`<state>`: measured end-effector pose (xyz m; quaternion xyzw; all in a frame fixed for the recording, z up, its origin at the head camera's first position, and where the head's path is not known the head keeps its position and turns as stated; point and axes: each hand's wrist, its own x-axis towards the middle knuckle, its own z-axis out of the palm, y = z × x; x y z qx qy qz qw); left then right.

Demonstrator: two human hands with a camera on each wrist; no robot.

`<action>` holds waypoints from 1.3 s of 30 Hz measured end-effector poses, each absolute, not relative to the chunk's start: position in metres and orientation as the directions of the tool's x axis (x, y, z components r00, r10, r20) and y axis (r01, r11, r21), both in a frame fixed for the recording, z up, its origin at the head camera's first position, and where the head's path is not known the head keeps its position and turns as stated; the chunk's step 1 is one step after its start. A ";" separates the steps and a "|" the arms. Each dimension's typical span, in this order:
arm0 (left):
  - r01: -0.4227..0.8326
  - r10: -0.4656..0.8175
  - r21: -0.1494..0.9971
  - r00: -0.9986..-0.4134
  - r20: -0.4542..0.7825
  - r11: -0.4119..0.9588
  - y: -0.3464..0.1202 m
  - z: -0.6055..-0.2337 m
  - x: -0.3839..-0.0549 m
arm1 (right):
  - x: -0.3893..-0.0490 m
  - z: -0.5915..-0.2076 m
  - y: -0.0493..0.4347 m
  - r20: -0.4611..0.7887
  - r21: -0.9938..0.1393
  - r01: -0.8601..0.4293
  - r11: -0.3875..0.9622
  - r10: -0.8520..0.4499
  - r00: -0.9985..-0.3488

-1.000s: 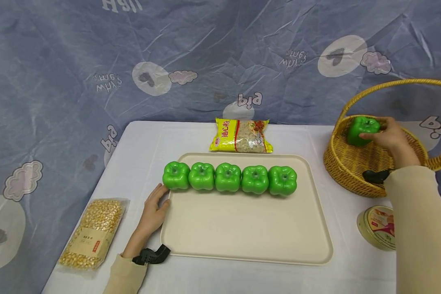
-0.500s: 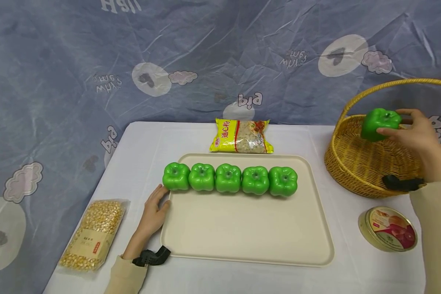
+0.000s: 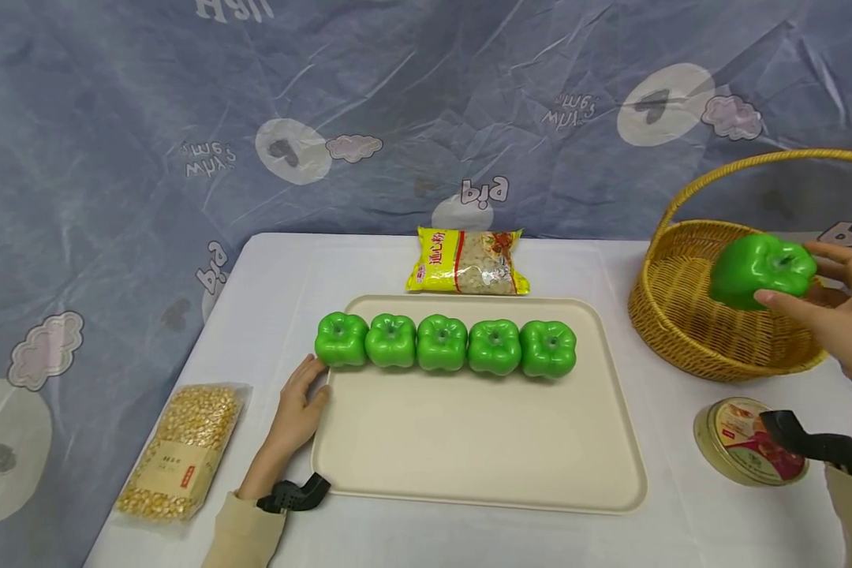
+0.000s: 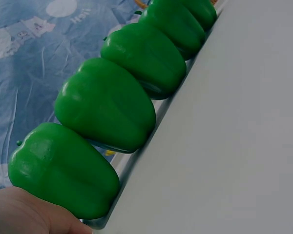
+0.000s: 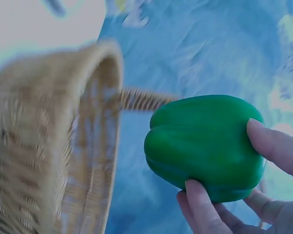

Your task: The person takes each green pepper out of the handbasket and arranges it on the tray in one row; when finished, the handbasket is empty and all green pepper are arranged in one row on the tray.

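Note:
My right hand [image 3: 848, 304] grips a green bell pepper [image 3: 763, 270] between thumb and fingers, over the right part of the wicker basket [image 3: 670, 347]. In the right wrist view the held pepper [image 5: 207, 146] is beside the basket's rim [image 5: 115, 63], apart from it. Several green bell peppers [image 3: 442, 343] stand in a row along the far edge of the beige tray [image 3: 483, 442]. My left hand [image 3: 298, 406] rests at the tray's left edge, relaxed, fingertips right by the leftmost pepper [image 3: 341, 339]. The left wrist view shows that same pepper [image 4: 63, 170] close beside the hand [image 4: 29, 214].
A yellow pasta bag [image 3: 467, 262] lies behind the tray. To the left is a bag of corn kernels [image 3: 181, 454]. A round tin [image 3: 741, 442] sits in front of the basket, partly covered by the right wrist's black strap. The basket's tall handle [image 3: 767, 160] arches over it.
My right hand has raised the pepper from inside the basket, moving it right and then nearer to me. The left hand and the row of peppers have not moved.

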<state>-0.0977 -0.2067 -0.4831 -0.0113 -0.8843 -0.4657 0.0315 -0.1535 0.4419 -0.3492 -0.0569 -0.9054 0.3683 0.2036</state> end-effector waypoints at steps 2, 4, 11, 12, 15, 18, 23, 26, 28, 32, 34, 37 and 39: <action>0.052 -0.008 0.822 -0.998 0.069 0.566 -0.207 -0.482 -0.098 | -0.130 -0.336 0.406 0.299 -0.695 -0.031 0.719 0.249 -0.921; 0.056 -0.005 0.822 -0.997 0.071 0.567 -0.207 -0.482 -0.098 | -0.115 -0.335 0.384 0.250 -0.701 -0.006 0.713 0.238 -0.938; 0.045 -0.013 0.823 -0.998 0.063 0.567 -0.208 -0.482 -0.097 | -0.095 -0.360 0.337 0.152 -0.736 -0.063 0.674 0.075 -0.985; 0.043 -0.014 0.824 -0.998 0.062 0.565 -0.208 -0.482 -0.097 | -0.095 -0.364 0.332 0.163 -0.740 -0.092 0.666 0.045 -0.986; 0.047 -0.015 0.826 -0.998 0.067 0.562 -0.208 -0.483 -0.097 | -0.098 -0.373 0.318 0.174 -0.742 -0.147 0.655 -0.023 -0.985; 0.053 -0.013 0.825 -0.997 0.073 0.563 -0.206 -0.483 -0.097 | -0.101 -0.381 0.307 0.124 -0.740 -0.121 0.662 -0.044 -0.991; 0.054 -0.008 0.825 -0.998 0.070 0.563 -0.205 -0.483 -0.097 | -0.105 -0.392 0.297 0.090 -0.719 -0.121 0.685 -0.081 -0.993; 0.050 -0.007 0.826 -0.998 0.065 0.562 -0.205 -0.483 -0.097 | -0.107 -0.395 0.294 0.102 -0.715 -0.145 0.684 -0.103 -0.989; 0.047 -0.007 0.828 -0.998 0.061 0.559 -0.205 -0.483 -0.097 | -0.107 -0.395 0.292 0.098 -0.704 -0.141 0.696 -0.102 -0.990; 0.038 -0.004 0.837 -0.999 0.049 0.546 -0.205 -0.483 -0.098 | -0.106 -0.394 0.291 0.089 -0.678 -0.126 0.724 -0.090 -0.992; 0.039 -0.002 0.837 -0.999 0.048 0.546 -0.206 -0.483 -0.098 | -0.106 -0.393 0.291 0.086 -0.672 -0.124 0.730 -0.090 -0.992; 0.042 -0.006 0.835 -0.999 0.054 0.548 -0.206 -0.482 -0.098 | -0.105 -0.393 0.290 0.083 -0.666 -0.122 0.736 -0.090 -0.993; 0.044 -0.007 0.833 -0.998 0.057 0.551 -0.207 -0.482 -0.098 | -0.104 -0.392 0.290 0.081 -0.668 -0.124 0.734 -0.094 -0.992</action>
